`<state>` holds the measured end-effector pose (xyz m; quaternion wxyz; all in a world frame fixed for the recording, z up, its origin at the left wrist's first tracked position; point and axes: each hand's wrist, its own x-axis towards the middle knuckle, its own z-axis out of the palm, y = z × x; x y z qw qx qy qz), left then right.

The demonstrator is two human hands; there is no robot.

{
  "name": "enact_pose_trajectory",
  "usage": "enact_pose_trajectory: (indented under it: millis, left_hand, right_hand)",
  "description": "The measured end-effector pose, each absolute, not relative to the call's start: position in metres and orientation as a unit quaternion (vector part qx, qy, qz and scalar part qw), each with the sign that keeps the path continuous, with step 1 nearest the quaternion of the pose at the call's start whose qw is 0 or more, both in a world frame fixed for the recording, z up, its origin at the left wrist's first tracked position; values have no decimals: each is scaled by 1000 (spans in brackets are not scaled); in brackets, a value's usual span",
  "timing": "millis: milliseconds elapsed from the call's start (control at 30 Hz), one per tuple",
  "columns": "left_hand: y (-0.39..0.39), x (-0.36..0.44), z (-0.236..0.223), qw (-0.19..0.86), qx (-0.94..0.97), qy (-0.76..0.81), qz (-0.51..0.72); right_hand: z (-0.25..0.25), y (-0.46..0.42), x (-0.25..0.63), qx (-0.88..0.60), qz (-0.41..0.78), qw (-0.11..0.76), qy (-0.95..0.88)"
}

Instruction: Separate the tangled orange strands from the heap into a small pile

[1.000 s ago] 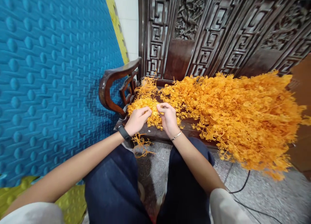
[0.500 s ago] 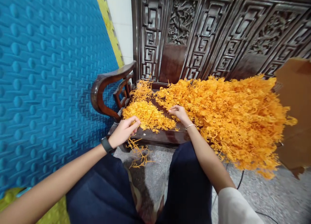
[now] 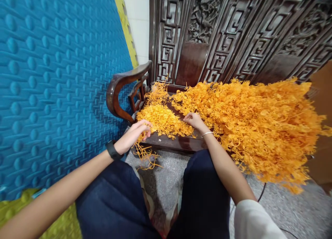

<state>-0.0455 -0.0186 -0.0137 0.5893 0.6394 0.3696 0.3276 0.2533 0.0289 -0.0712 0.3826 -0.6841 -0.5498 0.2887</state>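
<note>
Left hand (image 3: 137,131): fingers partly open and loosely curved; orange stems (image 3: 146,156) trail just below them, apparently hanging from the palm, though the hold itself is hidden.
Right hand (image 3: 194,121): thumb and fingertips drawn almost together; I can't tell whether anything is between them.
Small orange pile (image 3: 166,121): on the bench seat (image 3: 178,143), between the 2 hands' fingers, just beside the left ones.
Large orange heap (image 3: 261,125): just beyond the right fingers, spreading to their right.
Handling: these thin, branching strands probably snag easily, so a light fingertip pinch on 1 piece, with the stems steadied in the left palm, should work better than a broad grab; a hard tug could drag neighbours along.
Change in fingers: 1.0 s ago both sets meet over the small pile; now they are well apart. The left fingers are looser than 0.5 s ago, when they are curled in.
</note>
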Motion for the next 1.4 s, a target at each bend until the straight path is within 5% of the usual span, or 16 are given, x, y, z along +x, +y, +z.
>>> enact_pose_trajectory:
  millis: [267, 500, 667, 1233, 1400]
  left_hand:
    - [-16, -38, -19, 609, 653, 329, 308]
    - [-17, -32, -21, 562, 691, 321, 322]
    - [-20, -31, -13, 548, 679, 337, 354]
    - [-33, -25, -4, 337, 755, 394, 403]
    - [-54, -42, -6, 451, 703, 381, 397]
  right_hand:
    - [-32, -9, 201, -445, 492, 413, -624]
    - [-33, -36, 144, -420, 561, 433, -567]
    - [-34, -34, 131, -400, 511, 587, -484]
    - [-25, -15, 131, -374, 527, 706, -290]
    - [-26, 17, 240, -515, 275, 780, -224]
